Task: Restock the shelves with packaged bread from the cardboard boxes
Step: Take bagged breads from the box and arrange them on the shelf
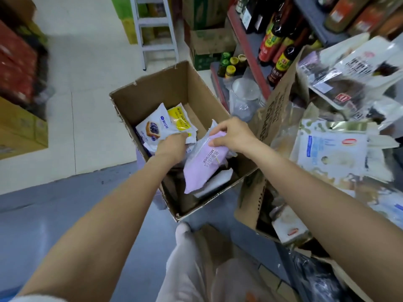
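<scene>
Pale grey trouser legs fill the bottom of my view, above a blue-grey floor that gives way farther out to cream tiles. I count two bare forearms reaching down into one open cardboard box standing on the floor just ahead. My right hand has its grip closed around the top end of a pink bread packet, thumb and curled fingers pinching its edge; the packet is matt lilac-pink, printed "MOUSSE", and leans tilted against the box's right side. My left hand is deeper in the box, its grip closed on the lower edge of the white wrappers, though I cannot see the fingertips. There I count two packets side by side: a white packet with a blueberry toast picture and a yellow-and-white packet, both flat, glossy and sealed. More white wrappers lie beneath them, too hidden to count. To the right a second cardboard box sits against the shelf, heaped with blurred clear and white bags. Beyond, a grey shelf with a red edge carries dark sauce bottles, several in a row. Farthest off, one metal stepladder stands on the tiles beside stacked cartons.
</scene>
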{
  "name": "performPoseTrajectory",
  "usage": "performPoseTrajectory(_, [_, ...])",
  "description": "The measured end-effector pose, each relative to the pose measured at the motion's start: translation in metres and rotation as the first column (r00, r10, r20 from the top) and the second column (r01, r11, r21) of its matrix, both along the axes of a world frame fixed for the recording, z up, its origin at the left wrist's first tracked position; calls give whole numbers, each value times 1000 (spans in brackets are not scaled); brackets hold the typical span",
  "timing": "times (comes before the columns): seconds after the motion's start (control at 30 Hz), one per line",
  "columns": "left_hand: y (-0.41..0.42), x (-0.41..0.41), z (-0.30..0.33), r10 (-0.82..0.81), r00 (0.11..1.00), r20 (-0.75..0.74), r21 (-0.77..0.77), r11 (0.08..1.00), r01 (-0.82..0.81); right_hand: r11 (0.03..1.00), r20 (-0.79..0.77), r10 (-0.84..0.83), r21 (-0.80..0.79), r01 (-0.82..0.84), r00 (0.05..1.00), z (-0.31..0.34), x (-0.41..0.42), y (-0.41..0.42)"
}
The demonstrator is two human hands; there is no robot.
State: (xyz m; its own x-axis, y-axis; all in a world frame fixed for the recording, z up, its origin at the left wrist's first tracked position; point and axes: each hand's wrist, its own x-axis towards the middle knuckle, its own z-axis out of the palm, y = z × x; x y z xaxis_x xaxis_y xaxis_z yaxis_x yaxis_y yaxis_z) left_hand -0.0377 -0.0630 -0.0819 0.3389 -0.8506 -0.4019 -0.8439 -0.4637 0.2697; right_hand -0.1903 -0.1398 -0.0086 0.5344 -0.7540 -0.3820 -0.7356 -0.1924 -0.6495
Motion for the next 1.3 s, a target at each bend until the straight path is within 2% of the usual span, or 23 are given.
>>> performPoseTrajectory(0.1, [1,-17,47,27,999,45,-125,992,-21,993,71,-13,-112,21,997,41,-12,1])
performPoseTrajectory(0.2, [-7,-42,101,84,996,-20,-317,945,-86,971,202,-85,-204,126,976,84,-27,6])
performPoseTrajectory(0.37, [-33,-87,199,102,994,-49,-535,838,-112,886,487,-122,-338,316,865,163,-61,13])
performPoseTrajectory(0.4, [-39,-96,218,90,993,-81,-584,803,-120,866,539,-122,-353,355,833,179,-71,12])
performPoseTrajectory(0.47, [-53,-117,254,30,971,-237,-673,716,-186,846,633,-134,-327,420,763,212,-92,6])
performPoseTrajectory(0.53, [-66,-142,289,-53,915,-401,-701,660,-269,844,699,-145,-282,456,700,244,-115,-3])
performPoseTrajectory(0.57, [-72,-157,306,-93,895,-437,-705,653,-276,837,708,-136,-292,463,693,259,-129,-8])
performPoseTrajectory(0.67, [-83,-202,351,-210,871,-444,-732,646,-217,765,657,-91,-435,474,749,297,-175,-11])
performPoseTrajectory(0.77, [-86,-239,385,-313,814,-488,-745,636,-202,620,604,-194,-535,573,773,326,-225,-6])
performPoseTrajectory(0.83, [-86,-265,406,-427,715,-554,-754,621,-214,571,607,-388,-432,698,693,344,-255,3])
performPoseTrajectory(0.9, [-87,-292,425,-502,692,-518,-790,591,-162,573,636,-507,-255,779,582,358,-284,14])
performPoseTrajectory(0.97, [-92,-317,438,-551,686,-475,-811,577,-98,554,699,-496,-202,807,516,364,-309,24])
performPoseTrajectory(1.07, [-96,-354,447,-610,647,-458,-832,551,-69,458,755,-510,-169,873,413,372,-348,33])
performPoseTrajectory(1.17, [-94,-381,450,-616,591,-521,-817,560,-137,413,812,-522,-29,910,263,379,-384,36])
performPoseTrajectory(1.23, [-92,-392,451,-587,566,-579,-791,573,-216,328,816,-550,16,945,177,376,-406,34])
performPoseTrajectory(1.3, [-91,-396,456,-555,606,-569,-799,547,-249,251,828,-558,111,962,50,371,-421,31])
